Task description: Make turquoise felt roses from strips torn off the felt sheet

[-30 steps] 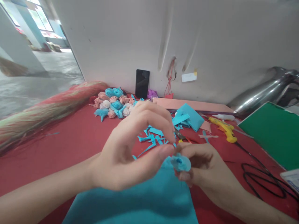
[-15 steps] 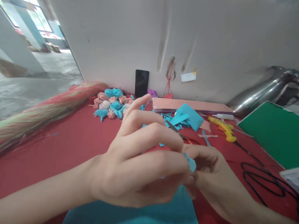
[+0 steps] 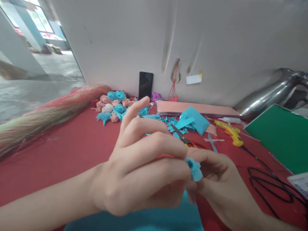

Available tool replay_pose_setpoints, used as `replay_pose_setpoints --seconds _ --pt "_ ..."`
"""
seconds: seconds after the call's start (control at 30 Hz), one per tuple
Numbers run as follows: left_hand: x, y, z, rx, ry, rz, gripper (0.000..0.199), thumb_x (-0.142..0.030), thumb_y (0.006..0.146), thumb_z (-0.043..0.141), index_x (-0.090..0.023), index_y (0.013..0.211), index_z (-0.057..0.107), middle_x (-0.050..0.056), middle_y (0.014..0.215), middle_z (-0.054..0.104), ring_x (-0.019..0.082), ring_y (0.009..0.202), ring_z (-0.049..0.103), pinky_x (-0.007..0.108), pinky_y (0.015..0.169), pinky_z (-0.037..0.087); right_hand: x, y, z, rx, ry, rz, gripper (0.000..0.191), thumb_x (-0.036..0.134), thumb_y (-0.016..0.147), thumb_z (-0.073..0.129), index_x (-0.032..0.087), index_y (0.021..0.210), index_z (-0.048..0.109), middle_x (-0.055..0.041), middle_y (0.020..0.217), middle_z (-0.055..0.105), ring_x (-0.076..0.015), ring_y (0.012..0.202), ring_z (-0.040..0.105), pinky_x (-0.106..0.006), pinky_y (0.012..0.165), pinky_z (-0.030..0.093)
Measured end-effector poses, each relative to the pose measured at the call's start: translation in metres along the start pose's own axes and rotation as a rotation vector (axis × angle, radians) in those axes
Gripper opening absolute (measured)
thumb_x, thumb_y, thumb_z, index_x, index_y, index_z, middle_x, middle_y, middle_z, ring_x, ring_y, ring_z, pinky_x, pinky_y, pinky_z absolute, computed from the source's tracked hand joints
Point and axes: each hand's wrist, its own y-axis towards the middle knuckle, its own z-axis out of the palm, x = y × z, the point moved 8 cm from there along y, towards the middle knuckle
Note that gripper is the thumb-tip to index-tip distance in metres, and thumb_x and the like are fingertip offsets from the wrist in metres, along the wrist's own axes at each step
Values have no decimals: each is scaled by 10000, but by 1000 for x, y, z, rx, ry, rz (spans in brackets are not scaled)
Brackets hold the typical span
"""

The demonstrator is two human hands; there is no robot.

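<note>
A small blue paper piece with a dark hollow in its middle is pinched between my two hands. My left hand comes from the left, its fingers curled round to the piece and its little finger raised. From the right, my right hand grips the same piece with thumb and fingers. The tips of my left thumb and index finger are partly hidden. Beneath my hands lies a large blue sheet on the red table cover.
Blue and pink paper flowers, a phone, scissors, blue scraps and folded blue paper lie behind my hands. Right are a yellow glue gun, its black cord and a green board.
The blue piece has turned so that more of it and its dark hollow show. My left hand has shifted slightly left, uncovering more of the scissors and scraps.
</note>
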Motion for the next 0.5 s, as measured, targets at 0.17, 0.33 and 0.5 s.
replay_pose_setpoints --seconds 0.17,0.33,0.5 --pt "-1 -15 15 109 -1 11 138 -158 748 587 -274 758 513 -35 794 624 193 914 527 467 1032 399 -10 -5 1 26 68 61 215 143 560 856 208 640 667 62 576 621 -40 419 577 -109 432 477" --pt "3 -28 16 72 -95 -28 163 -182 767 579 -296 864 513 -52 937 662 182 937 534 454 1039 405 -17 -7 0 32 100 93 214 116 585 836 208 661 659 61 589 628 -43 431 587 -103 439 489" --pt "10 -37 29 161 -387 -204 252 -139 745 603 -328 901 550 -69 980 665 186 1008 534 401 953 486 -21 -8 -2 -12 139 130 253 89 526 857 203 636 660 76 541 617 -33 397 576 -83 418 471"
